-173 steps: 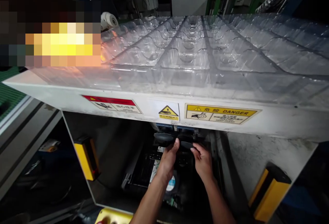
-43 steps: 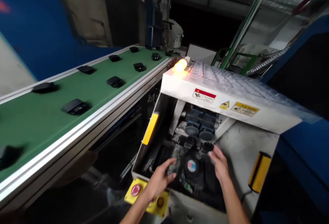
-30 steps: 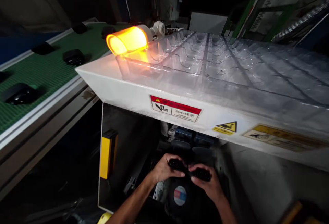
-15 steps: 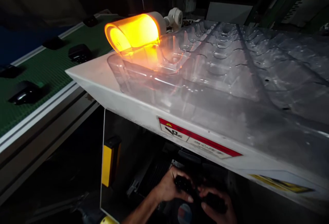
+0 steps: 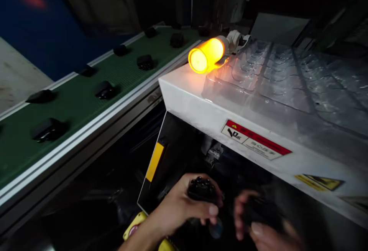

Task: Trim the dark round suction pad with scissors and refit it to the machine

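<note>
Black part (image 5: 202, 190) (knobbly) — in left hand (image 5: 184, 203), between thumb and fingers.

The head camera is looking forward and down from the wearer's own eye height. It is facing the near left corner of the white machine top (image 5: 184, 101), whose front edge is slanting down rightward across the view. The left grip (image 5: 180, 201) and right grip (image 5: 267, 236) are showing close to the lens, low in the view, while the green conveyor (image 5: 79, 107) is receding from lower left toward upper middle.
</note>
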`<state>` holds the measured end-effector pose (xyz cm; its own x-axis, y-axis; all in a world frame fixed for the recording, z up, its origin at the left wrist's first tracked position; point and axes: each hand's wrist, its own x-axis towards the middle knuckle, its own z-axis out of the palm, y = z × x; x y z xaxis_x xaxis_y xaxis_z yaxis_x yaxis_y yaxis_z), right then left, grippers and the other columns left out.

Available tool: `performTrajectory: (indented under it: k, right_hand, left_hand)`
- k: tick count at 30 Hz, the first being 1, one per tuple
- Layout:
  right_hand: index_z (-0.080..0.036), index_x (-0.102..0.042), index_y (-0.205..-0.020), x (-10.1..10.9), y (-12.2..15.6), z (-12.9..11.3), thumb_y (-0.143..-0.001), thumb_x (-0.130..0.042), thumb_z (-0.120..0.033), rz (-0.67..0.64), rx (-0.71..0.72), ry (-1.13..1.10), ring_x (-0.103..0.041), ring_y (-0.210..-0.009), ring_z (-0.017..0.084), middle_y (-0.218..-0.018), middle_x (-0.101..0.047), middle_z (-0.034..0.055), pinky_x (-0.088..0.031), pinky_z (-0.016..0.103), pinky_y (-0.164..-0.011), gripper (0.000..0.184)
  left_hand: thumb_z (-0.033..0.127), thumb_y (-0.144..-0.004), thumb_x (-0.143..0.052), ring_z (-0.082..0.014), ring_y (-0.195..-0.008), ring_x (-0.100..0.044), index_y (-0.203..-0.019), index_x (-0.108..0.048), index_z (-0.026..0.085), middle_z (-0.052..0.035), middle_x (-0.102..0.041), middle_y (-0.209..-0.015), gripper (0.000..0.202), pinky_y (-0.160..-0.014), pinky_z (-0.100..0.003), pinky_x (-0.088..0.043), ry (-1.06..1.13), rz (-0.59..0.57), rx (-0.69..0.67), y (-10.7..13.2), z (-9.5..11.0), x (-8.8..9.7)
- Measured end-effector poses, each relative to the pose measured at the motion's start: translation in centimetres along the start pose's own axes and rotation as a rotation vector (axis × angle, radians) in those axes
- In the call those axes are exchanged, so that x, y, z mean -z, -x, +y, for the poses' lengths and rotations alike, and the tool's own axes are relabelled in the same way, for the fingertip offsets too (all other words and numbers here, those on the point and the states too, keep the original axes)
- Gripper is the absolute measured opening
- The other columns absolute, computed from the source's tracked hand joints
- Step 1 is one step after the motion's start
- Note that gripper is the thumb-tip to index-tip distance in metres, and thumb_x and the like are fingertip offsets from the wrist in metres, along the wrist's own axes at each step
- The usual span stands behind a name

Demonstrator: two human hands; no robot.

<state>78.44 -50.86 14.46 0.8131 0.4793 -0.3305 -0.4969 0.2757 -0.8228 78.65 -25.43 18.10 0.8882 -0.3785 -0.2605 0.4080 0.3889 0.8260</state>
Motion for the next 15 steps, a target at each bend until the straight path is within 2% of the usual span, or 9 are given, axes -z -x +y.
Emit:
performTrajectory:
  k: [1, 3, 6, 11, 15]
  right_hand:
    - [-0.022, -0.07, -0.11, -2.3, 0.2, -0.4, -0.073, -0.073, -0.029, -0.082, -0.086, -0.115, -0.064, -0.087, 0.026, -0.103, -0.069, 0.0111, -0.052, 0.037, -0.071, 0.038]
    - [-0.017, -0.068, -0.114, -6.7, 0.9, 0.2, -0.074, -0.068, -0.027, -0.218, -0.218, -0.28, -0.063, -0.094, 0.027, -0.111, -0.067, 0.0136, -0.051, 0.035, -0.074, 0.041]
    - [-0.013, -0.068, -0.115, -11.5, 2.7, 3.2, -0.081, -0.06, -0.023, -0.305, -0.298, -0.374, -0.063, -0.099, 0.027, -0.11, -0.067, 0.0151, -0.048, 0.034, -0.081, 0.036]
    - [-0.007, -0.067, -0.117, -18.0, 7.1, 9.3, -0.094, -0.052, -0.03, -0.448, -0.452, -0.379, -0.063, -0.098, 0.023, -0.112, -0.066, 0.0174, -0.047, 0.031, -0.085, 0.035]
    - [-0.01, -0.062, -0.123, -23.4, 11.2, 12.8, -0.095, -0.053, -0.039, -0.558, -0.47, -0.293, -0.063, -0.098, 0.023, -0.113, -0.065, 0.0171, -0.047, 0.033, -0.087, 0.041]
  left_hand:
    - [0.023, -0.069, -0.075, -0.0161, -0.062, -0.064, -0.093, -0.07, 0.011, -0.0101, -0.07, -0.082, 0.027, -0.048, -0.019, -0.046, 0.144, 0.074, 0.036, 1.9, -1.2, -0.1]
    - [0.02, -0.072, -0.064, -0.0176, -0.059, -0.064, -0.097, -0.068, 0.008, -0.015, -0.071, -0.081, 0.028, -0.044, -0.018, -0.045, 0.362, 0.186, 0.061, 6.2, -3.9, 0.0]
    - [0.019, -0.078, -0.053, -0.0157, -0.051, -0.062, -0.097, -0.066, 0.003, -0.0211, -0.07, -0.075, 0.028, -0.045, -0.019, -0.048, 0.507, 0.295, 0.073, 13.6, -6.9, 0.6]
    - [0.02, -0.081, -0.049, -0.0184, -0.053, -0.065, -0.093, -0.067, 0.001, -0.0246, -0.07, -0.076, 0.029, -0.045, -0.02, -0.05, 0.617, 0.326, -0.043, 25.8, -9.0, 1.1]
    - [0.02, -0.084, -0.046, -0.0192, -0.056, -0.066, -0.101, -0.066, 0.001, -0.0238, -0.07, -0.076, 0.032, -0.048, -0.02, -0.05, 0.654, 0.34, -0.112, 34.0, -11.1, 1.3]
